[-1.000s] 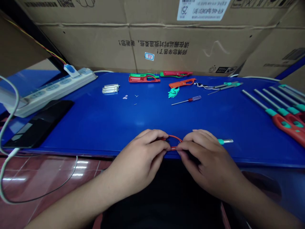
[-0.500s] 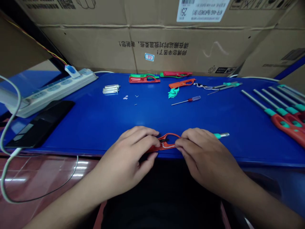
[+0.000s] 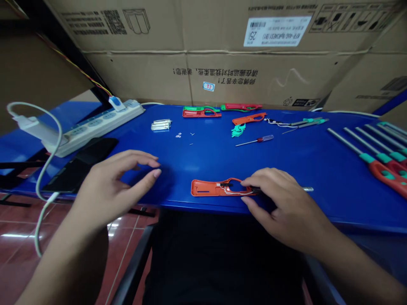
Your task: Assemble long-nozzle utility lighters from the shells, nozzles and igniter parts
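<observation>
Everything is placed off the orange half-shell (image 3: 208,188), which lies open-face up near the front edge of the blue table (image 3: 190,159), with a black part (image 3: 226,185) and white wire (image 3: 233,193) inside.

Far left of it: white power strip (image 3: 95,127), then black phone (image 3: 84,165) in front of the strip.
Just left: left hand (image 3: 116,188), raised clear of the shell, narrow gap between thumb and index tips.
Behind-left: clear cylinders (image 3: 161,125), small white bits (image 3: 178,135).
Straight behind, near the carton: red half-shell (image 3: 205,114) beside green.
Behind-right: teal plastic pieces (image 3: 238,130), second orange half-shell (image 3: 248,119), screwdriver (image 3: 254,140) with clear-and-red handle.
On its right end: right hand (image 3: 280,199) arched over, fingers on the far side by the loop, thumb at the near edge. Can't tell if it's gripping.
Just past that hand: metal tip (image 3: 308,189).
Far right: row of metal-tubed lighters (image 3: 386,173).
</observation>
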### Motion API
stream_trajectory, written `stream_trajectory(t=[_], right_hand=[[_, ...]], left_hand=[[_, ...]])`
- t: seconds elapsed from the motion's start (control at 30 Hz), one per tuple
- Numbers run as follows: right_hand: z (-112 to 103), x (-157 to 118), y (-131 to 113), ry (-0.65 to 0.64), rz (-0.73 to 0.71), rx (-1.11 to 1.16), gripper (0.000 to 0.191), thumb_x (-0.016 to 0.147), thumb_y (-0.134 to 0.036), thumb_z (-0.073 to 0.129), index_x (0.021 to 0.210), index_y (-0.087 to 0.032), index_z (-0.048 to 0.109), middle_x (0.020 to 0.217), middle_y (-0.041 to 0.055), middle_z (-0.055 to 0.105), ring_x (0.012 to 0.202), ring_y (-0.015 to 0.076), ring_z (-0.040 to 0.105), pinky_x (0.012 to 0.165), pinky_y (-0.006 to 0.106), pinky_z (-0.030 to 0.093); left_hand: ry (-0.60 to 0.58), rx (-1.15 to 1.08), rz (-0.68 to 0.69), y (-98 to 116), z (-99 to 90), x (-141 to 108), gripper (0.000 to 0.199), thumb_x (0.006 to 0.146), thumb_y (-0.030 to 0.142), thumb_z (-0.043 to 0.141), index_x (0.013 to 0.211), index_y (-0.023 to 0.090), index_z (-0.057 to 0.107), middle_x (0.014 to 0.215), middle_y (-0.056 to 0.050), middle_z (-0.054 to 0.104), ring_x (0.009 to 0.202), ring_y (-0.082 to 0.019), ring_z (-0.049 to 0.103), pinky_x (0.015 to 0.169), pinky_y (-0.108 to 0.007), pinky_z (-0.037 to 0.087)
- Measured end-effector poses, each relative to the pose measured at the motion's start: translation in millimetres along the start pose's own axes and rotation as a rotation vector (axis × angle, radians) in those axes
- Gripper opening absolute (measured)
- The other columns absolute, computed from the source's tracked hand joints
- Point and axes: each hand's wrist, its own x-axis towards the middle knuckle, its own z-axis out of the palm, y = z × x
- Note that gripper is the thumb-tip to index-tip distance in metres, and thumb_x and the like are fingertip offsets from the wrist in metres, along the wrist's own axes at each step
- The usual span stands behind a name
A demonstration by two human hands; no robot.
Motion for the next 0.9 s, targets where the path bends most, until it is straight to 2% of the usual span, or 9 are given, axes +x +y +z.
stream_trajectory(t=[0.07, 0.13, 0.23, 0.33, 0.4, 0.5, 0.67, 0.77, 0.9], right_hand=[[0.5, 6.4, -0.7, -0.020, -0.010, -0.025, 0.021, 0.092, -0.026, 0.060, 0.113, -0.024, 0.061, 0.107, 0.0042, 0.067, 0.097, 0.0215, 0.059, 0.089, 0.041, 0.044], [1.9, 15.6, -0.7, -0.073, -0.023, -0.048, 0.022, 0.092, -0.026, 0.058, 0.113, -0.024, 0.062, 0.107, 0.0046, 0.067, 0.096, 0.0220, 0.060, 0.089, 0.042, 0.044], [3.4, 30.4, 3.2, -0.134, -0.011, -0.060, 0.026, 0.092, -0.023, 0.056, 0.117, -0.022, 0.063, 0.109, 0.0056, 0.068, 0.097, 0.0224, 0.061, 0.090, 0.042, 0.045], [1.0, 38.9, 11.3, -0.125, 0.008, -0.081, 0.036, 0.091, -0.020, 0.054, 0.127, -0.023, 0.060, 0.113, 0.0062, 0.068, 0.101, 0.0232, 0.062, 0.094, 0.043, 0.045], [-2.6, 39.3, 16.2, -0.113, 0.013, -0.098, 0.042, 0.090, -0.019, 0.056, 0.132, -0.024, 0.058, 0.116, 0.0064, 0.067, 0.105, 0.0240, 0.062, 0.096, 0.045, 0.044], [-7.4, 36.0, 18.8, -0.105, 0.028, -0.081, 0.042, 0.089, -0.025, 0.060, 0.131, -0.025, 0.058, 0.118, 0.0068, 0.065, 0.107, 0.0248, 0.061, 0.098, 0.045, 0.044], [-6.7, 43.5, 12.4, -0.115, 0.016, -0.007, 0.027, 0.091, -0.029, 0.060, 0.116, -0.024, 0.068, 0.113, 0.0061, 0.064, 0.106, 0.0234, 0.060, 0.097, 0.044, 0.044], [-5.7, 59.4, 10.4, -0.187, -0.029, 0.029, 0.019, 0.091, -0.026, 0.060, 0.106, -0.025, 0.072, 0.106, 0.0048, 0.064, 0.100, 0.0212, 0.060, 0.094, 0.041, 0.044], [-7.7, 78.4, 10.4, -0.349, -0.026, 0.024, 0.017, 0.085, -0.024, 0.066, 0.100, -0.025, 0.074, 0.100, 0.0043, 0.064, 0.092, 0.0205, 0.059, 0.085, 0.038, 0.046]], left_hand=[[-0.055, 0.158, -0.006, -8.9, -8.8, 20.9, 0.023, 0.091, 0.040, 0.062, 0.101, 0.021, 0.069, 0.107, -0.005, 0.071, 0.095, -0.021, 0.066, 0.080, -0.031, 0.050], [-0.145, 0.311, -0.010, -14.8, -14.7, 54.6, 0.025, 0.091, 0.039, 0.059, 0.102, 0.020, 0.071, 0.102, -0.005, 0.073, 0.089, -0.021, 0.065, 0.081, -0.032, 0.047], [-0.297, 0.598, -0.182, -20.6, -16.9, 113.9, 0.035, 0.090, 0.036, 0.056, 0.117, 0.019, 0.070, 0.100, -0.007, 0.072, 0.080, -0.020, 0.058, 0.076, -0.031, 0.044], [-0.351, 0.635, -0.235, -27.1, -9.7, 153.1, 0.033, 0.088, 0.032, 0.056, 0.111, 0.017, 0.074, 0.094, -0.008, 0.069, 0.074, -0.018, 0.052, 0.074, -0.031, 0.042], [-0.395, 0.634, -0.241, -32.9, -1.5, 159.5, 0.030, 0.088, 0.034, 0.057, 0.105, 0.017, 0.075, 0.089, -0.007, 0.068, 0.072, -0.017, 0.049, 0.073, -0.029, 0.042], [-0.403, 0.641, -0.267, -41.3, 9.0, 150.8, 0.036, 0.091, 0.039, 0.055, 0.111, 0.016, 0.072, 0.093, -0.007, 0.068, 0.077, -0.017, 0.051, 0.075, -0.027, 0.042], [-0.446, 0.631, -0.263, -50.2, 15.1, 146.1, 0.036, 0.087, 0.043, 0.060, 0.106, 0.016, 0.073, 0.098, -0.010, 0.071, 0.084, -0.022, 0.059, 0.078, -0.030, 0.044], [-0.500, 0.590, -0.250, -55.3, 15.8, 154.7, 0.032, 0.083, 0.042, 0.063, 0.097, 0.016, 0.076, 0.095, -0.010, 0.073, 0.083, -0.024, 0.063, 0.078, -0.030, 0.045], [-0.544, 0.517, -0.221, -53.9, 11.3, 158.0, 0.026, 0.077, 0.040, 0.066, 0.087, 0.018, 0.076, 0.083, -0.009, 0.074, 0.074, -0.025, 0.066, 0.073, -0.032, 0.048]])
